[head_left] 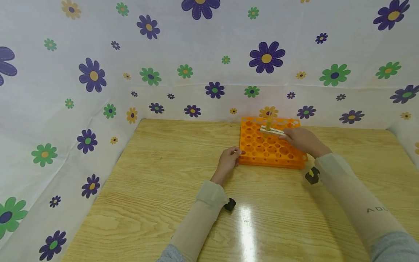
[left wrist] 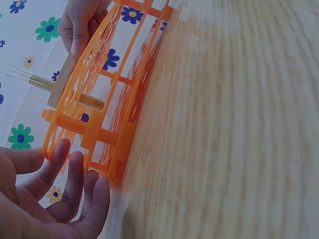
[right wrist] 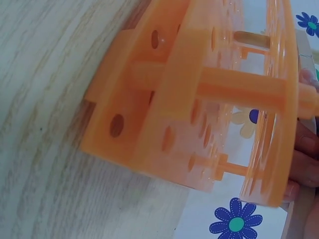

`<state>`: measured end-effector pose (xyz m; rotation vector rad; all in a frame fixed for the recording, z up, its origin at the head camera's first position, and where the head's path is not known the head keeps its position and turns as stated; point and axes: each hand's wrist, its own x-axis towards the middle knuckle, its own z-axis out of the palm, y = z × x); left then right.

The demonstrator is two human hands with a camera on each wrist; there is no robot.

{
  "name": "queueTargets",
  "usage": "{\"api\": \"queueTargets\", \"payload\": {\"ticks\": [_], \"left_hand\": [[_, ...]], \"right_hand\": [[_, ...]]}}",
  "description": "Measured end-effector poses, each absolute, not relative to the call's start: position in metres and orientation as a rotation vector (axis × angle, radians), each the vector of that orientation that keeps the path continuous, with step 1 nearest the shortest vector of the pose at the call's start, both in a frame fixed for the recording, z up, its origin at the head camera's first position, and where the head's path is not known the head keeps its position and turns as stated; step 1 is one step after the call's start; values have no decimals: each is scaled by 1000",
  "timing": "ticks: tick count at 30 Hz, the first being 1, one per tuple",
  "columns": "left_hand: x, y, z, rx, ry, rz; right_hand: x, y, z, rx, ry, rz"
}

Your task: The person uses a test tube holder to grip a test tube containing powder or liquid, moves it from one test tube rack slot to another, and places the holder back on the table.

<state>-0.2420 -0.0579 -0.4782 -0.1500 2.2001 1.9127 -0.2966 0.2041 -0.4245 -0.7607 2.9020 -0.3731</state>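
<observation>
An orange test tube rack (head_left: 270, 161) with rows of round holes sits on the table. My left hand (head_left: 227, 159) holds its near left corner, thumb on the top plate and fingers along the side. On the far right, my right hand (head_left: 304, 141) grips a wooden test tube clamp (head_left: 274, 131) over the rack. The clamp's jaws are around a glass test tube (head_left: 269, 122) with yellowish liquid. Seen from the left wrist, the tube (left wrist: 92, 101) passes through the top plate, its lower end between the plates. The right wrist view shows the rack (right wrist: 174, 99) close up.
The wood-grain table (head_left: 157, 182) extends around the rack. Behind and to the left hangs a white flower-patterned cloth (head_left: 183, 43), close to the rack's back edge. Black wrist-worn pieces (head_left: 312, 175) are visible near both sleeves.
</observation>
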Motion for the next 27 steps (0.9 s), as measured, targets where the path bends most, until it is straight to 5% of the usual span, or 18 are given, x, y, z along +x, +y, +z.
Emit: {"api": "queueTargets", "payload": {"ticks": [27], "left_hand": [[-241, -58, -480, -140, 2222, 1925]], "right_hand": [[-297, 202, -415, -756, 2844, -377]]}}
